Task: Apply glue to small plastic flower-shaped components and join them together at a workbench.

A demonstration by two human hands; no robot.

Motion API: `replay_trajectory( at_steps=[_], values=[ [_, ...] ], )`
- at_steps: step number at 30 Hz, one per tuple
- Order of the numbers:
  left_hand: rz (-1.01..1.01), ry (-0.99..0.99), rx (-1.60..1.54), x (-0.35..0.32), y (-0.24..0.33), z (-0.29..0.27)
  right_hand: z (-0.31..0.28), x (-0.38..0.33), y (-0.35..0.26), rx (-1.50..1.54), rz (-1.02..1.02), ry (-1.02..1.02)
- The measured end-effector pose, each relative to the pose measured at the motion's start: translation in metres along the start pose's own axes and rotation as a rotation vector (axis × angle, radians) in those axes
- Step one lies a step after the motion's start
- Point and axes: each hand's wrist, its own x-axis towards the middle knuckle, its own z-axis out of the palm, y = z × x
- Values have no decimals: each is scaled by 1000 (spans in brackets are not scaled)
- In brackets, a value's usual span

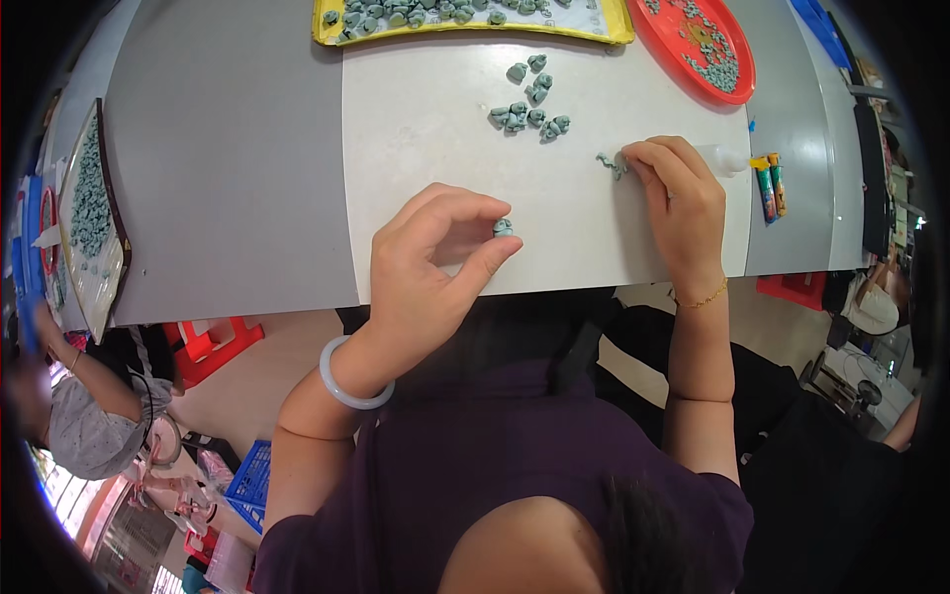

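Head view: white mat (445, 148) on grey table (228, 148).
Left hand (430, 262): fingertips pinch small grey-green piece (503, 227), centre frame.
Right hand (678, 203): fingers curled, pressing another piece (611, 164) on mat, right of centre.
Loose pieces (529, 109): upper centre.

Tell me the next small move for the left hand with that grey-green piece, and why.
Probably carry it right, toward the right hand. The left hand pinches one small grey-green piece between thumb and fingertips, lifted off the white mat, while the right hand presses another small piece onto the mat beside a glue bottle. The two look meant to join.
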Motion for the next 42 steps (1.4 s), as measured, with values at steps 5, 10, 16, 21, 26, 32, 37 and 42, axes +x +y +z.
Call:
replay_trajectory(
  at_steps=[5, 10, 16, 21, 26, 32, 37, 42],
  values=[
    [5, -2, 6, 1, 0, -2, -5, -8, -4, -22, 99, -37],
    [16, -7, -3, 0, 0, -2, -9, -20, -6, 9, 181, -48],
    [62, 7, -34, 0, -6, -1, -11, -18, 1, 26, 53, -30],
    [49, 1, -16, 0, -5, -3, -14, -11, 3, -9, -23, -140],
    [-16, 17, -60, 0, 1, -1, -7, -11, -8, 3, 4, -154],
    [28, -42, 9, -1, -2, -5, 11, -11, -62, 504, 87, -203],
    [64, -41, 34, -1, 0, -6, 17, -9, -74, 724, 151, -257],
    [100, -27, 73, -2, -2, -6, 15, -7, -72, 678, 144, -334]
  ],
)
